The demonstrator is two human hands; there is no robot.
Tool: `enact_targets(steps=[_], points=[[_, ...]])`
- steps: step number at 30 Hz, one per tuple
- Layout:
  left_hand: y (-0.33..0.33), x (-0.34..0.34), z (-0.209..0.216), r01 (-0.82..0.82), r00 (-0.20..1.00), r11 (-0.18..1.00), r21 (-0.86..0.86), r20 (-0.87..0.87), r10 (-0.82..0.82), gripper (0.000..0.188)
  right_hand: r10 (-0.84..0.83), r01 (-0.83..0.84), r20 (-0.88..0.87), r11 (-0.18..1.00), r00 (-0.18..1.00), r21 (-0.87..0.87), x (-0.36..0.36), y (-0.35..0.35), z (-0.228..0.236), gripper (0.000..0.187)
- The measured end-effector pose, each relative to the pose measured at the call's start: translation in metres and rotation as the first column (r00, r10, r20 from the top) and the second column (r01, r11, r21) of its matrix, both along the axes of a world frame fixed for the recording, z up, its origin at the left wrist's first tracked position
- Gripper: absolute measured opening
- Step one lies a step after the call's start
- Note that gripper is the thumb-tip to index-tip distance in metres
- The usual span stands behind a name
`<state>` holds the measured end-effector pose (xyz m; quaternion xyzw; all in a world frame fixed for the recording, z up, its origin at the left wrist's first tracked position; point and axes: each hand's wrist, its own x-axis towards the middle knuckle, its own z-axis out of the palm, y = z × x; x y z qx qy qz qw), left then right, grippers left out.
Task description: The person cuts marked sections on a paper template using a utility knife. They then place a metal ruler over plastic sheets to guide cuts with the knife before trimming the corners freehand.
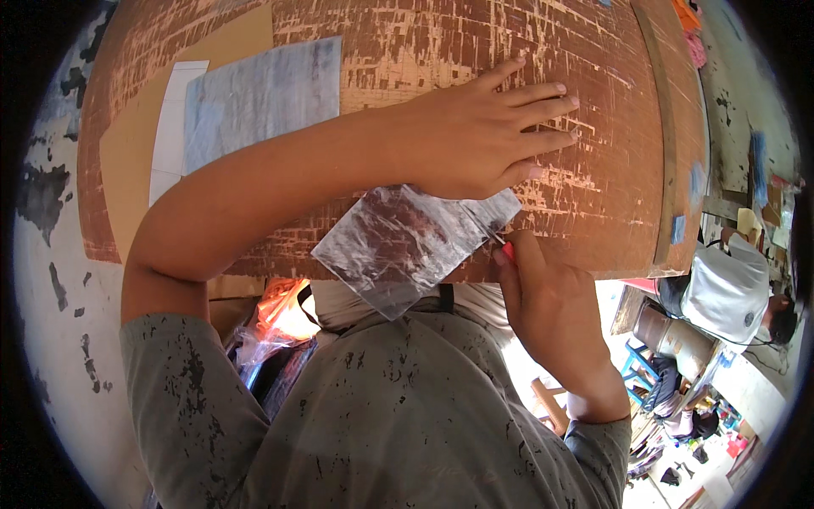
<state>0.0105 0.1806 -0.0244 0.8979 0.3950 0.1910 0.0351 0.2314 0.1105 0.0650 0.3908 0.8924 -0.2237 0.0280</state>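
My left hand point(487, 131) lies flat with fingers spread on the worn brown wooden board point(615, 161), its forearm reaching across from the left. Below its wrist is a clear, shiny plastic sheet point(403, 242), its upper edge partly covered by the hand. One corner of the sheet hangs over the board's near edge. My right hand point(551, 297) is closed around a small red-handled knife point(508, 251), mostly hidden by the fingers. Its thin metal tip meets the right edge of the plastic sheet.
At the upper left lie a streaky grey-blue sheet point(263, 102), a white strip point(167, 127) and tan cardboard point(127, 161). A dark wooden strip point(666, 127) runs along the board's right side. Orange and clear plastic bags point(280, 310) sit below the near edge. Other people point(725, 288) are at the right.
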Motion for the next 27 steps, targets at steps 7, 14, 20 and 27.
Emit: enact_targets(steps=[7, 14, 20, 27], points=[[0.001, 0.001, -0.005, -0.001, 1.0, 1.0, 0.011, 0.026, 0.0, 0.055, -0.019, 0.024, 0.084, 0.998, 0.996, -0.055, -0.008, 0.002, 0.005, 0.018], [0.001, 0.002, -0.006, -0.016, 1.0, 0.999, 0.028, -0.009, 0.016, 0.055, -0.018, 0.027, 0.131, 0.997, 0.991, -0.071, -0.01, 0.004, 0.006, 0.019], [0.0, 0.003, -0.004, -0.021, 1.0, 1.0, 0.023, -0.004, 0.021, 0.055, 0.017, -0.011, 0.121, 0.998, 0.993, -0.055, -0.008, 0.006, 0.006, 0.019], [-0.001, 0.004, -0.004, -0.024, 1.0, 0.999, 0.03, -0.005, 0.024, 0.054, 0.05, -0.042, 0.194, 0.998, 0.98, -0.049, -0.015, 0.005, 0.009, 0.015]])
